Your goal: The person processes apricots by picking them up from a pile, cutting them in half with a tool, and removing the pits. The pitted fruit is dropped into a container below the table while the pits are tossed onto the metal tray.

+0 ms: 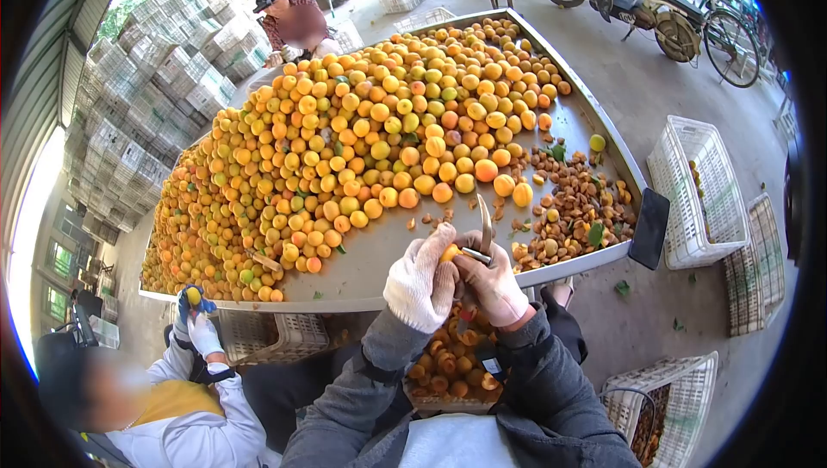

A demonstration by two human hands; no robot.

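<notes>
My left hand [420, 280], in a whitish knitted glove, is closed round an apricot [450, 252], of which a small orange part shows between the fingers. Right beside it, my right hand [495, 285] grips a curved knife [486, 225], its blade pointing up and away from me. The two hands meet over the near edge of the metal table [379, 271]. Below them, a crate between my legs holds apricot halves [457, 365]. Fingers hide most of the held apricot and the knife's handle.
Whole apricots [345, 140] are heaped across the table, with pits and scraps [577, 205] at its right. A phone [649, 228] sits at the right corner. White crates [696, 192] stand right. Co-workers sit at left [207, 416] and far side [293, 24].
</notes>
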